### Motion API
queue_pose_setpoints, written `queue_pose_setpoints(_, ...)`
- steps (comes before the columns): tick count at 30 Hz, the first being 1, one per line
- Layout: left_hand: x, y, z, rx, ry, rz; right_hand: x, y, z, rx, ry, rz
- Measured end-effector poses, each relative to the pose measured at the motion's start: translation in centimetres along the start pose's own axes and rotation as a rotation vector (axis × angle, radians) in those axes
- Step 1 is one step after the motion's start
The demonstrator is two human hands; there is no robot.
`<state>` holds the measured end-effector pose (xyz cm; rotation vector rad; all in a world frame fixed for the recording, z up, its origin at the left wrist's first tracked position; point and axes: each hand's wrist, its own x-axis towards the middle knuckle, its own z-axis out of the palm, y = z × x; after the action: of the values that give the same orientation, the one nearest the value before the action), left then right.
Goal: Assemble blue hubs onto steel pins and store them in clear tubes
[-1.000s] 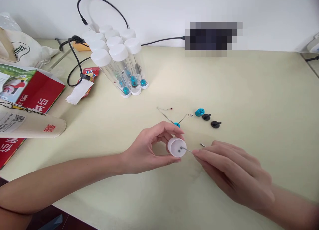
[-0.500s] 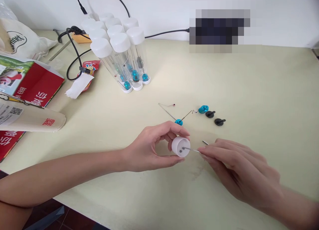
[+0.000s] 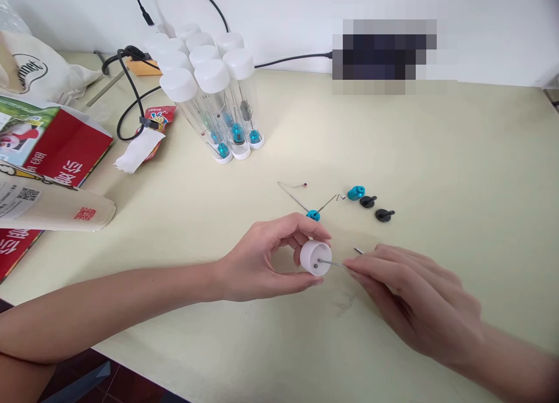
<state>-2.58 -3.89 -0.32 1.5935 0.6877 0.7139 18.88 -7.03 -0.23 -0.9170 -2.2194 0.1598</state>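
Observation:
Between the thumb and fingers of my left hand (image 3: 266,257) is a round white cap (image 3: 309,255), tilted so its hollow side faces right. Inside it, small metal screw heads (image 3: 315,266) show. My right hand (image 3: 414,292) pinches a thin metal hex key (image 3: 332,263); its tip meets one of the screws, and another end pokes out above the fingers. Just beyond my left hand lies a blue fitting (image 3: 313,215) with thin bent wires attached. A second blue fitting (image 3: 356,193) and two black knobs (image 3: 368,201) lie further right, with tiny metal bits (image 3: 343,197) beside them.
Several clear tubes with white caps (image 3: 212,77) stand grouped at the back. A snack packet (image 3: 159,120), a black cable (image 3: 119,115), a red bag (image 3: 82,141) and a paper cup (image 3: 96,208) occupy the left. A pixelated dark object (image 3: 379,56) is against the wall.
My right hand and the hex key have shifted slightly left. The cap has turned or moved a little to the left in my left hand, which otherwise keeps its grip.

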Motion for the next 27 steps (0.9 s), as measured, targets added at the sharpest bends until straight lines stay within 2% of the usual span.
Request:
queue_pose_setpoints(5, 0.03, -0.08, -0.07, -0.011, 0.057, -0.026, -0.10, 0.00, 0.22, -0.005, -0.001, 0.035)
queue_pose_setpoints(9, 0.01, -0.11, -0.10, -0.023, 0.126, -0.037, -0.25, -0.01, 0.35, -0.076, 0.045, 0.081)
queue_pose_setpoints(12, -0.01, -0.10, -0.09, -0.033, 0.150, -0.023, -0.07, 0.08, 0.42, -0.048, 0.059, 0.117)
queue_pose_setpoints(21, 0.15, 0.32, -0.02, -0.032, 0.063, -0.047, 0.39, 0.59, -0.15, 0.403, 0.098, 0.387)
queue_pose_setpoints(27, -0.03, 0.27, 0.14, 0.340, -0.002, -0.038, -0.05, 0.89, 0.06, 0.601, 0.209, 0.517)
